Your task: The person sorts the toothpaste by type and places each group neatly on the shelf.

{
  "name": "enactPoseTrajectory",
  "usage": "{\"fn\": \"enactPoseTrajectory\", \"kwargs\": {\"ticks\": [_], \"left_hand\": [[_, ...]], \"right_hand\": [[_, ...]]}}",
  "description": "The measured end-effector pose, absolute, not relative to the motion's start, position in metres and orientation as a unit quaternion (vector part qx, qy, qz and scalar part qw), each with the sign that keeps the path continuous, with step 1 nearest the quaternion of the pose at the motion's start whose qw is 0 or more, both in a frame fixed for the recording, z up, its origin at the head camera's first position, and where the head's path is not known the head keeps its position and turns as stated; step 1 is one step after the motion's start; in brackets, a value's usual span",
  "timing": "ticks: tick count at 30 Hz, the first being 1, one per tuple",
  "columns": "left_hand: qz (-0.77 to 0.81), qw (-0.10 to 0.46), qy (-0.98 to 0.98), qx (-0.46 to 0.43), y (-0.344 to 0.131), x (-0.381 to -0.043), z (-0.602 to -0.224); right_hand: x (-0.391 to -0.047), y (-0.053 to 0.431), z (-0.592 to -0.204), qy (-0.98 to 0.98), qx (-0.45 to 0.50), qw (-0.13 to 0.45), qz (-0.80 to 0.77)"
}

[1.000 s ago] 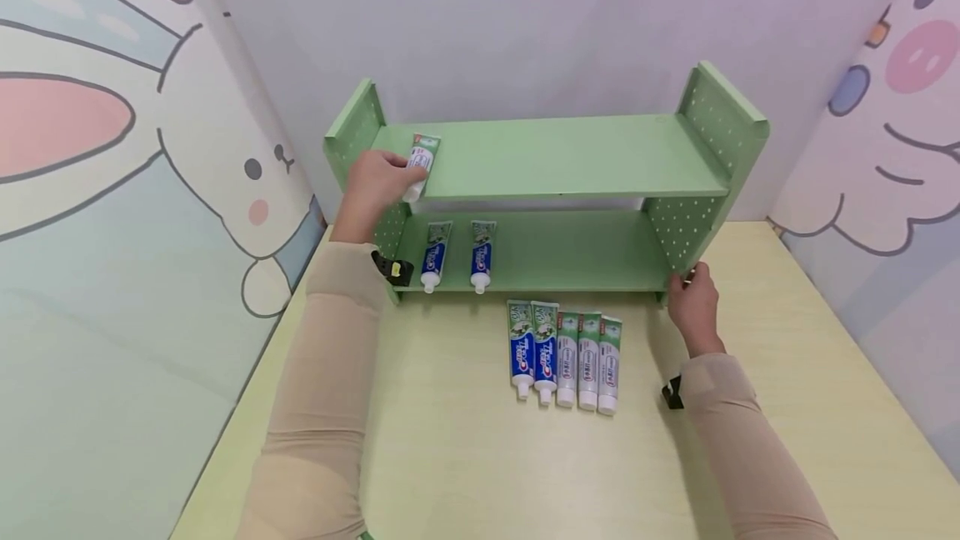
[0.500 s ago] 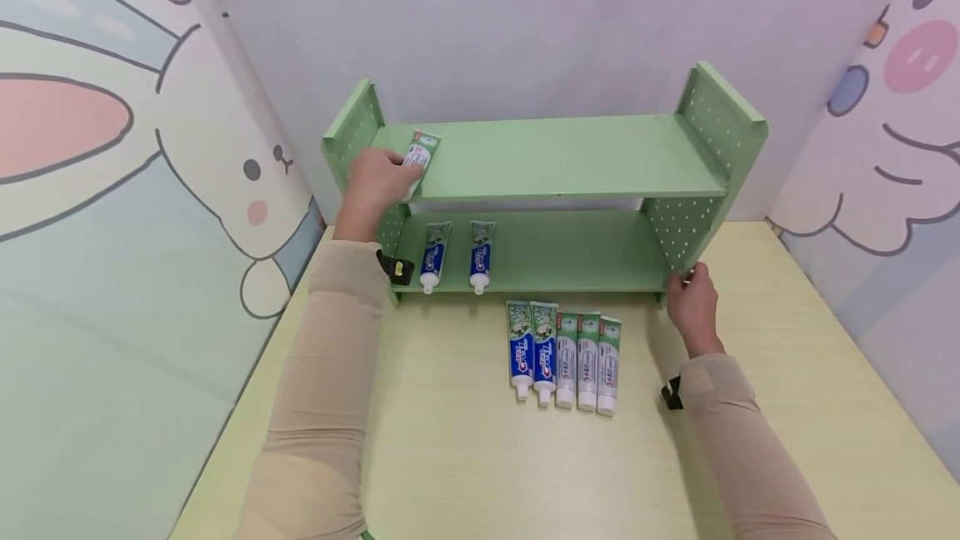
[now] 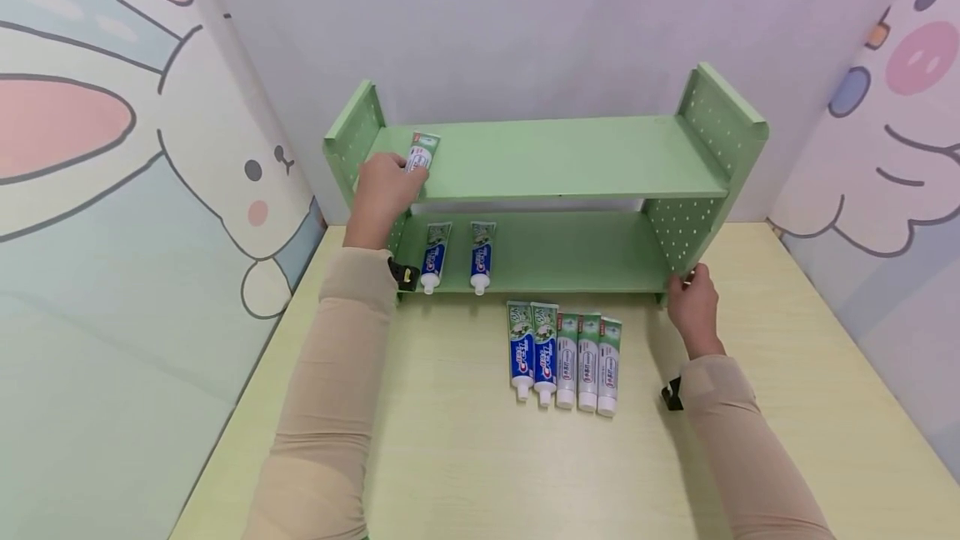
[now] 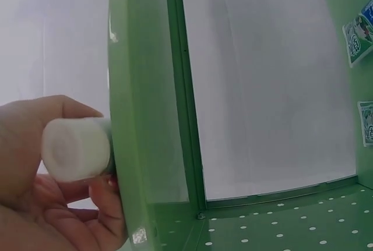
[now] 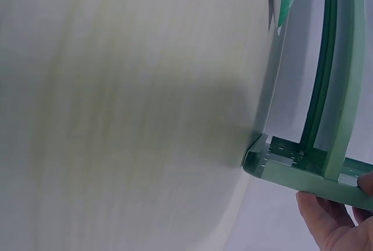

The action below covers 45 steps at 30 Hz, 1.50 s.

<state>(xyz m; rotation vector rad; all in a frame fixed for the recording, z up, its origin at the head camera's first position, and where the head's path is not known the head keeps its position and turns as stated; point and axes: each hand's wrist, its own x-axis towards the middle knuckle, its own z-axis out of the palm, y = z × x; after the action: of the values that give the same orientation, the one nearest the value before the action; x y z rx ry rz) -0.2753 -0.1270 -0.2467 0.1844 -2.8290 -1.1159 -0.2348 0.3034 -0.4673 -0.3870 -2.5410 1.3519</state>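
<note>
My left hand (image 3: 386, 194) pinches a green-and-white toothpaste tube (image 3: 422, 152) at the left end of the upper shelf (image 3: 562, 155). In the left wrist view the tube's white cap (image 4: 76, 149) points at the camera beside the shelf's front edge, thumb and fingers around it. My right hand (image 3: 693, 307) grips the low front edge of the green rack's right side panel (image 3: 682, 232). The right wrist view shows fingers (image 5: 320, 216) on that panel's edge. Two blue-and-green toothpaste tubes (image 3: 435, 257) lie apart on the lower shelf (image 3: 577, 252), caps forward.
In front of the rack, several toothpaste tubes lie side by side on the pale wooden table (image 3: 465, 457): two blue-and-green ones (image 3: 545, 352) at left, green-and-white ones (image 3: 588, 361) at right. Rabbit-printed wall (image 3: 202, 148) borders the left side.
The held tube has slid slightly back on the upper shelf, and my left hand and forearm have shifted a little right, covering more of it. My right hand has stayed put.
</note>
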Motion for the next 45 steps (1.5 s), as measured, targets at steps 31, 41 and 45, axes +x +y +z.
{"fn": "enactPoseTrajectory", "kwargs": {"ticks": [31, 41, 45], "left_hand": [[-0.373, 0.069, -0.924, 0.056, -0.128, -0.279, -0.253], [-0.377, 0.109, -0.918, 0.057, -0.126, -0.263, -0.256], [-0.365, 0.135, -0.92, 0.049, -0.125, -0.253, -0.256]], "right_hand": [[-0.237, 0.304, -0.469, -0.869, -0.129, 0.114, 0.463], [-0.237, 0.304, -0.47, -0.872, -0.122, 0.115, 0.46], [-0.237, 0.304, -0.469, -0.872, -0.123, 0.116, 0.459]]}}
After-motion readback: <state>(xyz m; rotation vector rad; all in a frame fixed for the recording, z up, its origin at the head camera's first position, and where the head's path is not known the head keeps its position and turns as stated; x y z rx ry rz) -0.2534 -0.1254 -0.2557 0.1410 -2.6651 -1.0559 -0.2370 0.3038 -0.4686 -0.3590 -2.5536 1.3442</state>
